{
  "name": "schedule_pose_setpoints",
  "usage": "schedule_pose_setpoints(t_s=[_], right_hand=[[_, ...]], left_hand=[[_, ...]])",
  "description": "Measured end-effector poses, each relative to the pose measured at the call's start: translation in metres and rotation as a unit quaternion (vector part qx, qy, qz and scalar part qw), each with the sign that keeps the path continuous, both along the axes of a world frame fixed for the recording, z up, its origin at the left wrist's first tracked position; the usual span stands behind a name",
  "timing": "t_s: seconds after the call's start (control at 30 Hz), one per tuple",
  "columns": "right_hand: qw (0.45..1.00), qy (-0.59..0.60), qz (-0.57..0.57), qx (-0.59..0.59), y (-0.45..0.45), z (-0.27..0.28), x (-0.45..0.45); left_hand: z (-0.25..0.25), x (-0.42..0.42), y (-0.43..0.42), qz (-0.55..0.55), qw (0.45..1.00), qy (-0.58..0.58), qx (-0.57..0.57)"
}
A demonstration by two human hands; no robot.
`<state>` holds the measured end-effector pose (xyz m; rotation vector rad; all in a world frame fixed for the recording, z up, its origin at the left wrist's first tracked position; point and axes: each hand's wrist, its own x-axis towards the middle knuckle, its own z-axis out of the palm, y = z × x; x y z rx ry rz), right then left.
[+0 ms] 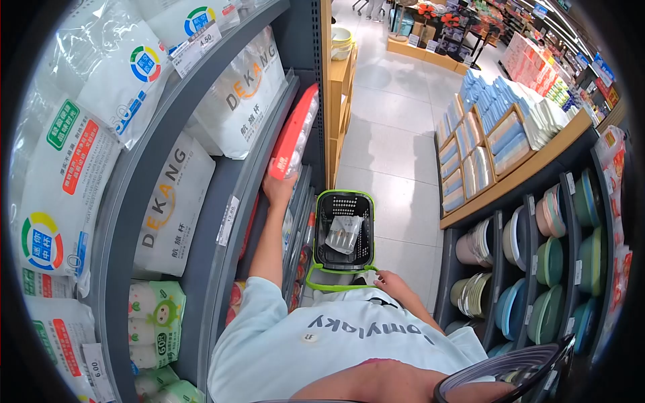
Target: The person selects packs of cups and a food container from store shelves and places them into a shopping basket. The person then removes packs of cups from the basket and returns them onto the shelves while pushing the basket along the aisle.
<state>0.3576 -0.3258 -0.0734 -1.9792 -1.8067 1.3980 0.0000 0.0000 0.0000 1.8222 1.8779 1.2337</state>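
Observation:
My left hand (279,181) is stretched out to the shelf on the left. It grips the lower end of a long red package (295,131) with a clear side, tilted upright at the shelf edge. Low in front of my body, my right hand (393,283) is closed at the end of a green basket handle (321,287). The handle belongs to a black shopping basket (324,258) with a green rim. Inside the basket lies a clear plastic pack (345,234) with pale contents, which I cannot make out.
Grey shelves (201,201) on my left hold white DEKANG bags (176,201), bags of cups (70,154) and a green-white pack (158,322). To the right stand a wooden rack of folded towels (497,134) and shelves of plastic basins (514,302). A tiled aisle (383,121) runs ahead.

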Motion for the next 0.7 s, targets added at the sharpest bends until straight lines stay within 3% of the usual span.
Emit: schedule_pose_setpoints(t_s=[0.1, 0.17, 0.23, 0.27, 0.33, 0.37, 0.43, 0.47, 0.53, 0.57, 0.63, 0.7], right_hand=[[1.0, 0.019, 0.002, 0.02, 0.017, -0.009, 0.0], [0.998, -0.001, 0.028, 0.058, 0.011, -0.005, 0.004], [0.99, 0.055, -0.055, 0.116, 0.028, -0.017, 0.014], [0.981, 0.081, -0.1, 0.145, 0.036, -0.033, 0.019], [0.951, 0.174, -0.2, 0.158, 0.064, 0.005, 0.022], [0.923, 0.235, -0.229, 0.2, 0.079, 0.019, 0.028], [0.86, 0.345, -0.259, 0.272, 0.104, 0.068, 0.035], [0.827, 0.396, -0.259, 0.302, 0.112, 0.109, 0.034], [0.742, 0.586, -0.292, 0.142, 0.116, 0.175, 0.043], [0.742, 0.585, -0.297, 0.136, 0.109, 0.202, 0.042], [0.676, 0.72, -0.074, 0.139, 0.101, 0.239, 0.041], [0.692, 0.696, -0.102, 0.159, 0.101, 0.242, 0.038]], left_hand=[[0.032, 0.014, -0.018, 0.045, 0.997, -0.028, 0.062], [0.038, 0.021, -0.042, 0.052, 0.984, -0.023, 0.167], [0.075, 0.031, -0.065, 0.04, 0.985, -0.001, 0.168], [0.089, 0.033, -0.081, -0.009, 0.984, -0.09, 0.154], [0.132, 0.046, -0.113, -0.096, 0.938, -0.309, 0.128], [0.147, 0.047, -0.124, -0.095, 0.938, -0.31, 0.119], [0.162, 0.045, -0.143, -0.181, 0.804, -0.565, -0.035], [0.161, 0.044, -0.145, -0.228, 0.78, -0.58, -0.067], [0.165, 0.045, -0.151, -0.203, 0.755, -0.619, -0.077], [0.168, 0.043, -0.152, -0.183, 0.732, -0.651, -0.081], [0.172, 0.036, -0.149, -0.182, 0.721, -0.662, -0.094], [0.178, 0.035, -0.147, -0.216, 0.709, -0.664, -0.101]])
